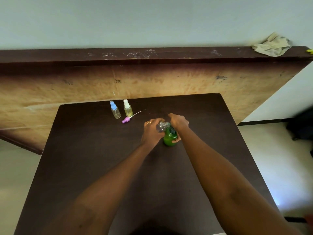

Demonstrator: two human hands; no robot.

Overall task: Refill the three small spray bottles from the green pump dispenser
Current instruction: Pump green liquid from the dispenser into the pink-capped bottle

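Observation:
The green pump dispenser stands mid-table. My right hand rests on its dark pump head, fingers curled over it. My left hand grips a small clear spray bottle, uncapped, held tilted against the dispenser's spout. At the table's far side stand a blue-capped spray bottle and a white-capped one holding yellowish liquid. A purple spray cap with its dip tube lies flat just in front of them.
The dark brown table ends close behind the two standing bottles, against a tall wooden board. A crumpled cloth lies on the board's top edge at the right. Pale floor shows on both sides.

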